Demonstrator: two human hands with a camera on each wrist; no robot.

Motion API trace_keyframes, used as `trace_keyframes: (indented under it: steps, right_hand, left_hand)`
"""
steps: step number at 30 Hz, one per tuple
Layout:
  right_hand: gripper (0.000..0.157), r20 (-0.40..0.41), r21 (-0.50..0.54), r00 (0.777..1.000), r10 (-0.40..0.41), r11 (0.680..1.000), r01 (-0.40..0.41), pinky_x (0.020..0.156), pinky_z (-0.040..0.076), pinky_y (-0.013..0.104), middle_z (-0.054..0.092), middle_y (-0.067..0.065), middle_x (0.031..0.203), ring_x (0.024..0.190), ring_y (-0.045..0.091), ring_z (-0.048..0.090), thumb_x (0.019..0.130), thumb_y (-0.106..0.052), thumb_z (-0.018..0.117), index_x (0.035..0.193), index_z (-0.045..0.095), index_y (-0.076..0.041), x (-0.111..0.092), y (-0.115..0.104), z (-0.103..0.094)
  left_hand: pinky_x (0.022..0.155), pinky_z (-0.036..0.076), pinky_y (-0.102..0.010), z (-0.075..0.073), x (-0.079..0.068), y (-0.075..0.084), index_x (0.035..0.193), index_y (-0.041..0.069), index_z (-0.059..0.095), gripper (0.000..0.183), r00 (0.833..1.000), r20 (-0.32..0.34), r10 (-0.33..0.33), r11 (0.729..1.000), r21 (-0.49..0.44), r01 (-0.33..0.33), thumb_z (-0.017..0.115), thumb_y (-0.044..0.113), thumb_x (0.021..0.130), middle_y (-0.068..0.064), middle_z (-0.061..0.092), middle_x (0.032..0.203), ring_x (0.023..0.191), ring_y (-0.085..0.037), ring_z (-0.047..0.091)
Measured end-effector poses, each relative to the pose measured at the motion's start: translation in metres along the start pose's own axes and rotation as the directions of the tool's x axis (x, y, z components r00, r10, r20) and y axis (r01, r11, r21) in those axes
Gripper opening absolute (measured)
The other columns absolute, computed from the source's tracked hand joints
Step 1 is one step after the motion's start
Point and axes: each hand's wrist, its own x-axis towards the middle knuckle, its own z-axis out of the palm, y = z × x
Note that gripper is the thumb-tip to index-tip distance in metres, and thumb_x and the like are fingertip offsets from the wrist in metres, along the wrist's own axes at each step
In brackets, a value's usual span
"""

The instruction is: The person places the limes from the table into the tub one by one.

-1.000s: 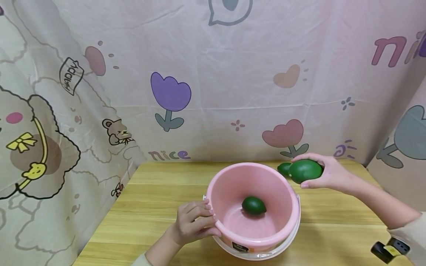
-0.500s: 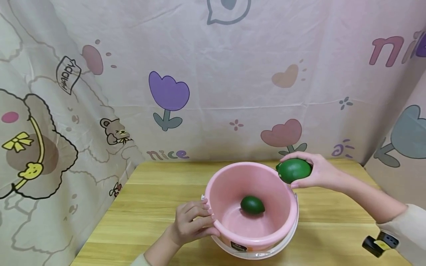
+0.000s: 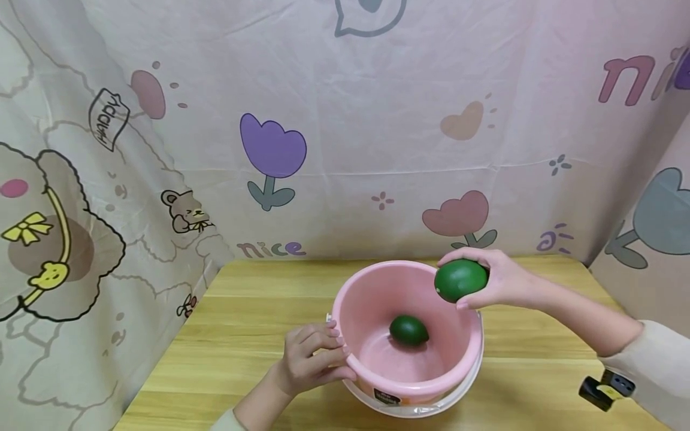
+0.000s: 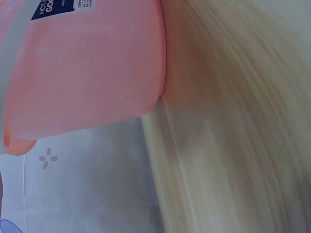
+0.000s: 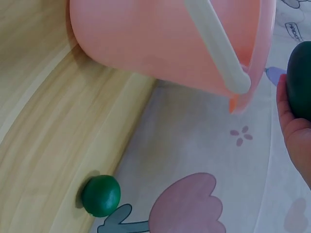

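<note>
My right hand (image 3: 501,281) holds a smooth, dark green lime (image 3: 460,280) between thumb and fingers, over the far right rim of a pink bucket (image 3: 366,380). In the right wrist view, that lime (image 5: 300,80) shows at the right edge, level with the bucket's mouth. A second lime (image 3: 408,330) lies on the bucket's floor. With its fingers hooked over the left rim and its thumb outside, my left hand (image 3: 315,359) grips the bucket. The left wrist view shows mostly the bucket's side wall (image 4: 92,73).
A third lime (image 5: 101,195) lies on the wooden table (image 5: 43,145) near its back edge, hidden in the head view. The bucket's white handle (image 3: 426,410) hangs down around its front. A patterned cloth (image 3: 345,120) hangs behind the table.
My right hand has carried its lime leftward, from beside the bucket to over its rim. The left hand keeps its grip on the rim, and the lime inside has stayed put.
</note>
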Motion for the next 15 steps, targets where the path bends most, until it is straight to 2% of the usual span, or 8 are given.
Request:
trace_keyframes:
  steps: [9,15]
  right_hand:
    - [0.055,0.023,0.001,1.0,0.002,1.0,-0.002,0.065,0.056,0.027,0.062,0.001,0.096,0.078,0.013,0.062,0.064,-0.016,0.081,0.113,0.057,-0.018,0.005,-0.007,0.009]
    - [0.057,0.033,0.018,0.999,-0.037,0.999,0.037,0.066,0.056,0.027,0.062,0.0,0.099,0.079,0.013,0.062,0.063,-0.017,0.082,0.114,0.057,-0.013,0.008,-0.009,0.018]
  left_hand:
    - [0.058,0.057,-0.025,-0.001,0.001,-0.001,0.064,0.011,0.066,0.034,1.0,0.007,0.008,1.0,-0.004,-0.008,0.065,0.042,0.079,0.001,0.058,0.064,0.061,-0.011,0.057]
    - [0.059,0.057,-0.025,-0.001,0.001,-0.001,0.064,0.011,0.066,0.035,1.0,0.009,0.008,1.0,-0.002,-0.008,0.065,0.042,0.079,0.001,0.058,0.064,0.061,-0.011,0.057]
